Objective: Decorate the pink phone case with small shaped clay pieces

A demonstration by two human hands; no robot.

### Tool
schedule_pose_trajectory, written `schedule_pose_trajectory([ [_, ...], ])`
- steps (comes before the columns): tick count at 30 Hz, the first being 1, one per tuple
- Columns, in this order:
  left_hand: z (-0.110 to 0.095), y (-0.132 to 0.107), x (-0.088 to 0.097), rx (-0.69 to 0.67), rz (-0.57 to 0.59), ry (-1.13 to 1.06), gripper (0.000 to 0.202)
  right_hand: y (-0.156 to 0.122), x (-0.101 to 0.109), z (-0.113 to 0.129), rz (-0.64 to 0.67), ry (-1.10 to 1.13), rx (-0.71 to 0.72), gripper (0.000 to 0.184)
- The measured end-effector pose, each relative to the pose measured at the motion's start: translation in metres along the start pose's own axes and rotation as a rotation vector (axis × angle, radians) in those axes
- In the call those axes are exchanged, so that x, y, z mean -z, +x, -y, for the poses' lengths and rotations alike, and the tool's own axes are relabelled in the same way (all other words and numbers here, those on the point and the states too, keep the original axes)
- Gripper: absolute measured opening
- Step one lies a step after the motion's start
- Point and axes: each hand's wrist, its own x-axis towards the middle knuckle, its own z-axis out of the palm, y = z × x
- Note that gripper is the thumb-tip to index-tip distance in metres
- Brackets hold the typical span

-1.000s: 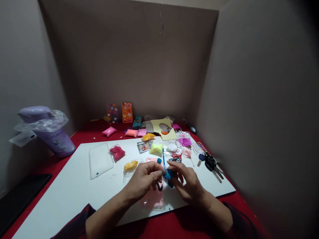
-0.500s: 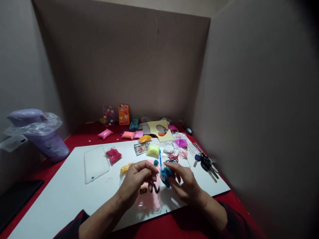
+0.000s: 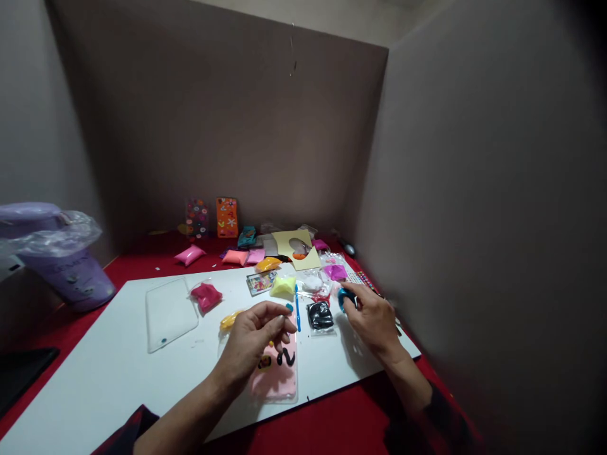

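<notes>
My right hand [image 3: 374, 319] is closed on a shiny blue packet of clay [image 3: 347, 301], held above the right part of the white board. My left hand [image 3: 256, 335] hovers over a pink phone case [image 3: 275, 383], its thumb and fingers curled together; whatever they pinch, if anything, is too small to make out. Black squiggles and a small yellow-and-black shape decorate the case, and a small teal dot [image 3: 289, 308] lies at its top end. Between my hands are a blue stick-like tool [image 3: 298, 309] and a bag of black clay [image 3: 321, 315].
On the white board [image 3: 104, 373] lie a clear case [image 3: 171, 316], a red clay packet [image 3: 207, 296] and a yellow one [image 3: 283, 285]. Further back are a cream card [image 3: 282, 243] and an orange decorated case [image 3: 227, 217]. A purple bin [image 3: 71, 278] stands left; grey walls enclose the table.
My right hand has moved right and away from me with the blue packet, uncovering the black clay bag. My left hand stays over the pink case. The view has shifted slightly.
</notes>
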Motion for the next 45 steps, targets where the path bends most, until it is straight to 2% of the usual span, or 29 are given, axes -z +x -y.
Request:
schedule_pose_trajectory([
  [4,-0.002,-0.002,-0.002,0.053,-0.002,0.063,0.022,-0.004,-0.005,-0.002,0.095,-0.09,0.007,0.032],
  [11,-0.004,-0.003,-0.003,0.1,0.013,0.111,0.026,-0.006,-0.008,0.002,0.173,-0.095,0.026,0.031],
  [14,-0.005,-0.004,-0.004,0.088,0.017,0.119,0.036,-0.006,-0.008,0.002,0.165,-0.069,0.024,0.031],
  [17,-0.003,-0.004,-0.003,0.077,0.008,0.137,0.045,-0.005,-0.007,0.005,0.053,0.067,0.016,0.025],
  [19,-0.001,-0.004,-0.003,0.049,0.018,0.136,0.049,-0.004,-0.004,0.016,0.005,0.265,0.047,0.02],
  [20,0.0,-0.004,-0.002,0.035,0.032,0.131,0.05,-0.002,-0.002,0.024,0.024,0.372,0.073,0.018],
  [23,0.002,-0.004,-0.001,0.04,0.081,0.085,0.043,0.004,0.008,0.06,0.22,0.582,0.128,0.017],
  [25,0.003,-0.004,0.0,0.068,0.106,0.018,0.036,0.008,0.013,0.085,0.264,0.626,0.166,0.015],
  [27,0.004,-0.003,0.001,0.078,0.124,-0.042,0.034,0.008,0.012,0.103,0.245,0.66,0.195,0.015],
  [29,0.004,-0.003,0.003,0.07,0.119,-0.074,0.034,0.004,0.004,0.111,0.151,0.708,0.19,0.014],
  [32,0.004,-0.002,0.004,0.075,0.083,-0.092,0.033,-0.009,-0.014,0.109,0.013,0.77,0.184,0.012],
  [35,0.003,-0.001,0.004,0.107,0.053,-0.102,0.035,-0.019,-0.026,0.101,0.003,0.784,0.254,0.011],
  [39,0.003,-0.002,0.003,0.105,-0.005,-0.033,0.039,-0.022,-0.026,0.097,-0.001,0.788,0.278,0.013],
  [45,0.008,-0.002,0.004,-0.01,-0.051,0.142,0.044,-0.023,-0.022,0.1,0.05,0.801,0.316,0.015],
])
